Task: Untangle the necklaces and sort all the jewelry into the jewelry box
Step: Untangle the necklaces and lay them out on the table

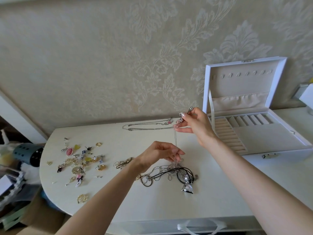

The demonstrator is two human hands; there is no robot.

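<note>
While the jewelry box stood open at the right of the table with every slot and the hooks in its lid bare as far as I could see, I judged the job barely begun. One silver necklace lay stretched out free along the back edge, yet nothing had gone into the box. The earrings, rings and brooches sat scattered at the left, well apart from it, and the tangle of necklaces – silver chains, a black cord, a large silver pendant – lay knotted in the middle. My right hand was raised above the table near the box, wrist bent, thumb and fingertips pinched on the ornamented top end of a thin silver chain. That chain hung taut, straight down to my left hand, which hovered low over the tangle, its fingers curled and pinching the same chain just where it entered the knot.
</note>
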